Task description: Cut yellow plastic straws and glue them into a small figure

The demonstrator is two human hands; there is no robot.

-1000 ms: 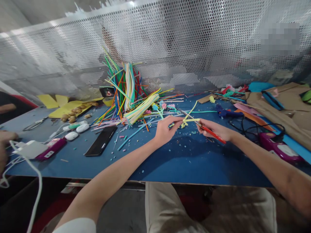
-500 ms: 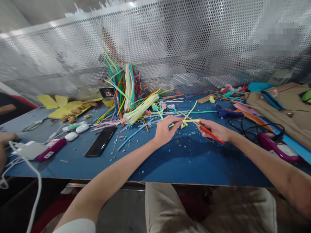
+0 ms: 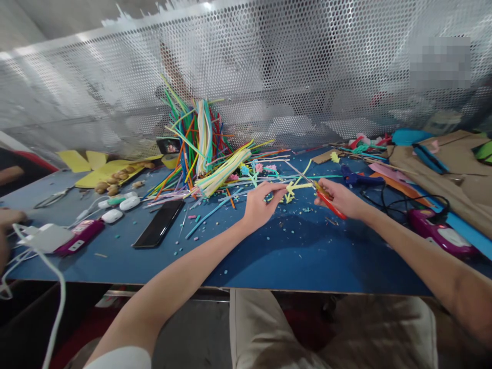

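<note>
My left hand (image 3: 261, 205) pinches a yellow pipe cleaner piece (image 3: 302, 186) between thumb and fingertips. It has short bent branches near my fingers and a straight end pointing right. My right hand (image 3: 340, 199) is closed around red-handled scissors (image 3: 331, 204). A thin blade slants up and left from them, close to the yellow piece's right end; whether it touches cannot be made out. Just behind lie small pipe cleaner flowers, among them a pink one (image 3: 259, 167). A bundle of pale pipe cleaners (image 3: 223, 173) rests to the left of them.
A black phone (image 3: 159, 224) lies left of my left arm. A blue glue gun (image 3: 361, 178) and a purple power strip (image 3: 442, 233) with cables are at right. Small clippings dot the blue table (image 3: 246, 266). Another person's hand (image 3: 11, 218) shows at far left.
The scissors have tilted in my right hand, their blade now pointing higher above the yellow piece. My right hand has risen slightly. My left hand keeps its pinch nearly in place.
</note>
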